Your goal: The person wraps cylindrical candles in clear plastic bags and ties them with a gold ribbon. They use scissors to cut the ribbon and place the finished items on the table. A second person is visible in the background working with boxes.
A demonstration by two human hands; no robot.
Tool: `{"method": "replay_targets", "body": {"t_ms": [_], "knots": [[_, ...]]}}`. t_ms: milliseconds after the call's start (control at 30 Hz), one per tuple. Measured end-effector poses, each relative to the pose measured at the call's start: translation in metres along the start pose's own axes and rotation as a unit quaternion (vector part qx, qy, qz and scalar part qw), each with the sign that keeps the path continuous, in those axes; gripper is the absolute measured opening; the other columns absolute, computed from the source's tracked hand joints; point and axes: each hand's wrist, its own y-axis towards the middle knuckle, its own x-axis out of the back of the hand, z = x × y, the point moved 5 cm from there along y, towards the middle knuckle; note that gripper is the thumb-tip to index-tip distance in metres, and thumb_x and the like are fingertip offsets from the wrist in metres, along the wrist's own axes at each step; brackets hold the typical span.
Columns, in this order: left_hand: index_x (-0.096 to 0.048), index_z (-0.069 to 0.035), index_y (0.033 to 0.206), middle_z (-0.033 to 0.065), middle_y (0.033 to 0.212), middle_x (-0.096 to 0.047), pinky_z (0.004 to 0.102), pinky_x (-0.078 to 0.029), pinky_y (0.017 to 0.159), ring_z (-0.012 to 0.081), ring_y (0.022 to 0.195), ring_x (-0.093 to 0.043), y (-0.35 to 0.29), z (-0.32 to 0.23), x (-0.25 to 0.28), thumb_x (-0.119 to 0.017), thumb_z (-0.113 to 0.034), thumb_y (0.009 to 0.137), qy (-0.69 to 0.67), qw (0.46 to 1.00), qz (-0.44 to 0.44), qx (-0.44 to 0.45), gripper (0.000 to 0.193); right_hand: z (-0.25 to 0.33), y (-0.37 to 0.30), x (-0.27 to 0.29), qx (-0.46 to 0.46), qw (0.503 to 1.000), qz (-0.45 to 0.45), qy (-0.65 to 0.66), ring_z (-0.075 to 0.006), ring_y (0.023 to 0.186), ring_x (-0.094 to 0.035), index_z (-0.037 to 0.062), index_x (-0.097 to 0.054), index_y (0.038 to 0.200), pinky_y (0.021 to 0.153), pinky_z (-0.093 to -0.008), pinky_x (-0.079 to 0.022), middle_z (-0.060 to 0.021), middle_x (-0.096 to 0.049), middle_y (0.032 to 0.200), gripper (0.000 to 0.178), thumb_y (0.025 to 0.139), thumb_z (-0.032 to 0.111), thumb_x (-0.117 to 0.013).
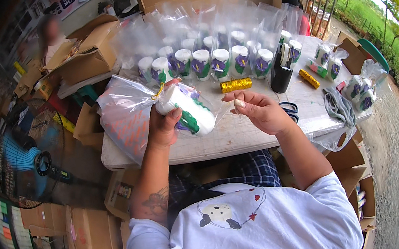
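My left hand (166, 129) is closed around a white pillar candle (200, 119) with raised purple petals and green leaves. The candle lies tilted inside a clear plastic bag, whose gathered neck carries a gold tie (158, 91). The bag's loose top (124, 106) fans out to the left. A little right of the candle's lower end, the thumb and fingers of my right hand (258, 110) are pinched together. Something thin and pale shows at the fingertips, too small to make out. A spool of gold ribbon (235, 85) lies just beyond my right hand.
Several bagged candles (222, 63) stand in rows across the far side of the white table (187, 148). To the right are a black holder (281, 77), scissors (289, 110), another gold spool (309, 79) and a grey cloth (339, 106). Cardboard boxes (92, 229) and a fan (41, 163) stand left.
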Motion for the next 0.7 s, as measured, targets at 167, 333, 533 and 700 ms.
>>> {"method": "replay_targets", "body": {"t_ms": [167,333,533,700], "knots": [[-0.037,-0.007,0.128,0.0163,0.111,-0.054,0.0447,-0.047,0.087,0.0322,0.104,-0.056,-0.003,-0.011,0.000,-0.074,-0.038,0.068,0.039,0.999,0.005,-0.035,0.076,-0.001,0.010,-0.004,-0.063,0.987,-0.066,-0.134,-0.0097,0.084,-0.050,0.0036,-0.062,0.090,0.079,-0.0240,-0.039,-0.0003,-0.058,0.090,0.023,0.085,0.026,-0.065],[-0.038,-0.009,0.125,0.0153,0.112,-0.053,0.0466,-0.046,0.089,0.0351,0.108,-0.053,-0.005,-0.017,-0.005,-0.074,-0.041,0.068,-0.019,0.999,-0.014,-0.038,0.075,-0.025,0.012,-0.004,-0.102,0.994,-0.021,-0.015,-0.0105,0.085,-0.051,0.0055,-0.063,0.094,0.082,-0.0279,-0.039,0.0012,-0.059,0.091,0.027,0.082,0.029,-0.068],[-0.042,-0.005,0.123,0.0145,0.114,-0.055,0.0434,-0.047,0.089,0.0304,0.105,-0.055,-0.003,-0.012,-0.023,-0.071,-0.043,0.071,-0.162,0.986,-0.016,-0.031,0.071,-0.059,0.015,-0.047,-0.068,0.946,0.100,0.301,-0.0142,0.101,-0.051,0.0070,-0.058,0.109,0.089,-0.0390,-0.038,-0.0018,-0.059,0.108,0.033,0.084,0.028,-0.064],[-0.046,-0.001,0.122,0.0160,0.114,-0.056,0.0419,-0.046,0.090,0.0305,0.105,-0.055,-0.005,0.002,-0.023,-0.064,-0.051,0.075,-0.164,0.984,-0.069,-0.011,0.071,-0.077,0.029,-0.059,0.081,0.954,-0.075,0.277,-0.0132,0.102,-0.051,0.0068,-0.056,0.112,0.090,-0.0326,-0.038,-0.0032,-0.058,0.111,0.036,0.085,0.031,-0.063]]}}
